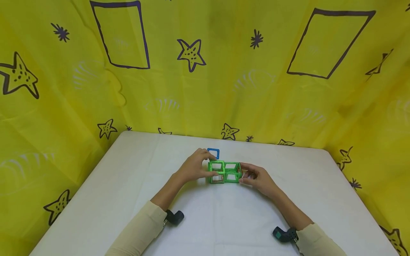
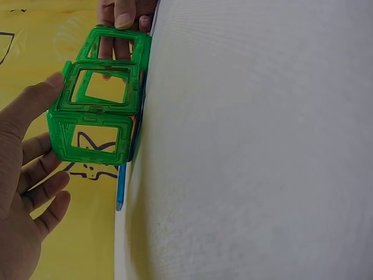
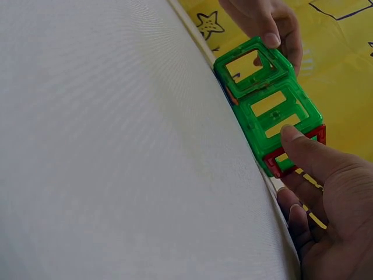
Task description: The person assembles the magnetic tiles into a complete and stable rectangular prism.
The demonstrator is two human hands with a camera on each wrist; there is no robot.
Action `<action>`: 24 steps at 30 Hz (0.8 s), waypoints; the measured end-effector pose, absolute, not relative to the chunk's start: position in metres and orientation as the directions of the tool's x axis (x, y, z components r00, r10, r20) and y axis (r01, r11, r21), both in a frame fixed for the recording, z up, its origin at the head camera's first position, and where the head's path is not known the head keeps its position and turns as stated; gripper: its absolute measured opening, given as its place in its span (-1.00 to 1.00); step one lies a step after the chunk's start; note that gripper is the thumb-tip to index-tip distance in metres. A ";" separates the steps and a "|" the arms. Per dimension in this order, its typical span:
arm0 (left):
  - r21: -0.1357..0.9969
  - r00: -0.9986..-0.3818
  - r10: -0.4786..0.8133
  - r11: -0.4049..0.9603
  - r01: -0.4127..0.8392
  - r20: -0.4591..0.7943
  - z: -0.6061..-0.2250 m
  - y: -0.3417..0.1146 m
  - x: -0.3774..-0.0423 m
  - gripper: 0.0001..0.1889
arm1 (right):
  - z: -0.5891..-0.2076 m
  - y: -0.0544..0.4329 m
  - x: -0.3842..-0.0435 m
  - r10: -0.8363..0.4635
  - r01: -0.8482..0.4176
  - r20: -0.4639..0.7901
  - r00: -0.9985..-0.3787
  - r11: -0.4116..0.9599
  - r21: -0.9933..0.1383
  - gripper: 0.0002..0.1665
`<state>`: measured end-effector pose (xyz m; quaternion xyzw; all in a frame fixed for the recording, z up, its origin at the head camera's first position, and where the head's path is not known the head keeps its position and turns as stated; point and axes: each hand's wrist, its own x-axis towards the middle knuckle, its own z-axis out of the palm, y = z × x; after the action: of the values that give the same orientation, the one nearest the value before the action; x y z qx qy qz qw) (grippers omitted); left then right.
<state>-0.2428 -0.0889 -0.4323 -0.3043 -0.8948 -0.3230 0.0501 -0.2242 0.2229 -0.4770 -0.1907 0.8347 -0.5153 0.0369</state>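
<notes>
Two joined open cubes of green magnetic tiles (image 1: 225, 172) stand on the white table in the head view. My left hand (image 1: 193, 167) holds the left cube, its thumb on the near side and its fingers at the far side. At the other end, my right hand (image 1: 261, 179) grips the right cube between thumb and fingers. A red square tile (image 3: 271, 163) forms that end face in the right wrist view. Blue and orange edges show low on the structure. Just behind the cubes lies a loose blue square tile (image 1: 219, 154).
The white tabletop (image 1: 128, 199) extends around both hands. Yellow curtains (image 1: 217, 99) printed with stars and shells hang at its back and sides. A dark wrist camera is strapped to each forearm, near the sleeve cuffs.
</notes>
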 end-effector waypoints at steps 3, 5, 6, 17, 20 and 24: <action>0.557 -0.813 0.512 0.603 0.571 0.279 -0.432 -0.089 -0.243 -0.49 | -0.477 0.224 -0.225 -0.356 -0.281 0.133 -0.925 0.404 -0.871 -0.28; 0.572 -0.820 0.505 0.602 0.557 0.267 -0.432 -0.090 -0.243 -0.50 | -0.477 0.224 -0.225 -0.356 -0.281 0.131 -0.925 0.409 -0.868 -0.28; 0.583 -0.824 0.500 0.598 0.550 0.264 -0.431 -0.090 -0.243 -0.52 | -0.477 0.224 -0.225 -0.356 -0.280 0.130 -0.925 0.411 -0.868 -0.29; 0.625 -0.826 0.450 0.548 0.555 0.339 -0.428 -0.094 -0.246 -0.63 | -0.476 0.223 -0.224 -0.357 -0.274 0.130 -0.925 0.389 -0.880 -0.28; 0.633 -0.832 0.431 0.546 0.549 0.350 -0.429 -0.095 -0.248 -0.62 | -0.476 0.223 -0.224 -0.358 -0.278 0.134 -0.924 0.388 -0.879 -0.28; 0.663 -0.856 0.378 0.544 0.514 0.353 -0.433 -0.098 -0.251 -0.63 | -0.476 0.223 -0.223 -0.354 -0.271 0.126 -0.927 0.398 -0.876 -0.29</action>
<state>-0.2512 -0.0981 -0.4328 -0.2550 -0.8747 -0.4035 0.0842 -0.2234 0.2229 -0.4761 -0.1873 0.8351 -0.5156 0.0403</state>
